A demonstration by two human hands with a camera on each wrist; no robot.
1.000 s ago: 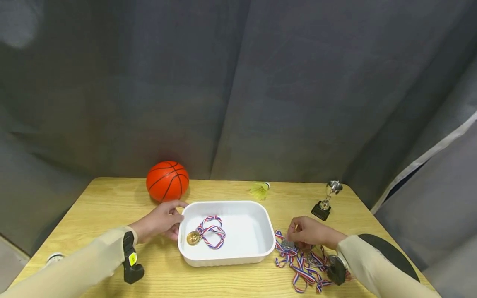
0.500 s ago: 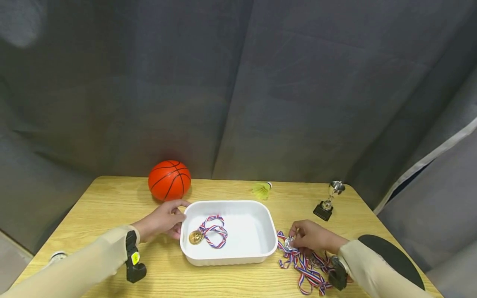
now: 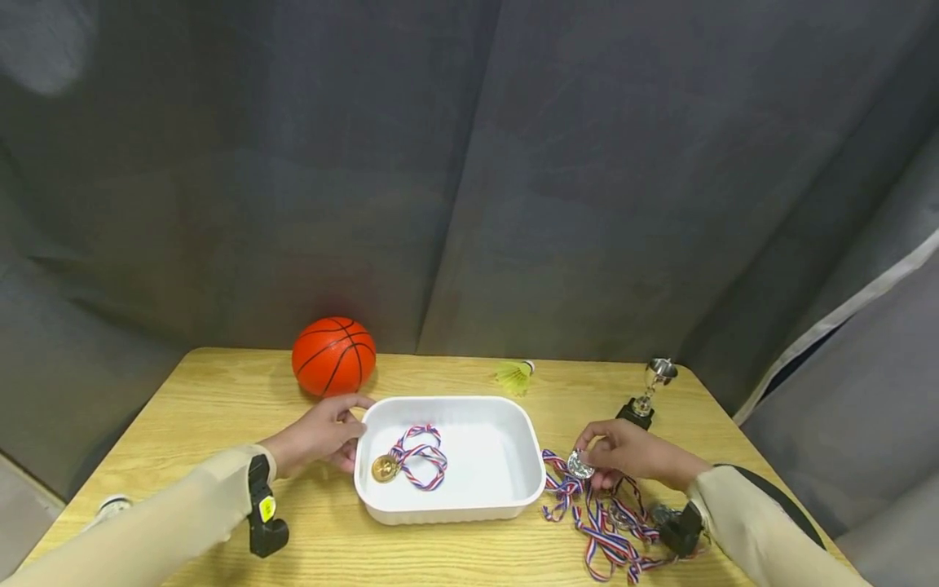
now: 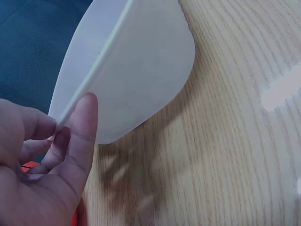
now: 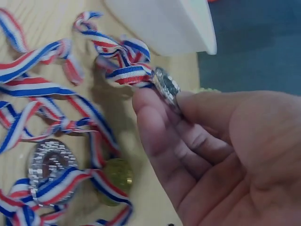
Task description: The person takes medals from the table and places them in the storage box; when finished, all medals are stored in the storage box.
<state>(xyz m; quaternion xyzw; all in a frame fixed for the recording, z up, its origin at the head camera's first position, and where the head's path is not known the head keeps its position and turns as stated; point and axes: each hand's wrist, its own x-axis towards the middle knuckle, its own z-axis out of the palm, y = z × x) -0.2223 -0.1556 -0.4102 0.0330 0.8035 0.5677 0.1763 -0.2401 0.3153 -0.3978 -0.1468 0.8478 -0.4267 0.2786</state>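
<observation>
My right hand [image 3: 623, 451] pinches a silver medal [image 5: 166, 86] between thumb and fingertips, just right of the white tub. Its red, white and blue ribbon [image 5: 127, 66] hangs bunched beyond the fingers in the right wrist view. Below and beside that hand lies a heap of other medals, among them a silver medal [image 5: 51, 172] and a gold medal [image 5: 115, 181] with tangled ribbons. At the tub's left end, my left hand [image 3: 323, 436] grips the rim of the white tub [image 4: 141, 66] between thumb and fingers. Inside the tub rests a gold medal [image 3: 385, 468] with its looped ribbon [image 3: 425, 465].
Behind the left hand sits an orange basketball [image 3: 333, 356]. A yellow shuttlecock [image 3: 515, 376] lies at the back, and a small trophy cup [image 3: 649, 391] stands back right. A black round object [image 3: 778, 497] is partly covered by the right sleeve. Dark curtains [image 3: 469, 179] border the wooden table [image 3: 315, 538].
The right hand has lifted the silver medal off the heap and drawn it slightly right, its face now tilted up. The left hand keeps its hold on the tub.
</observation>
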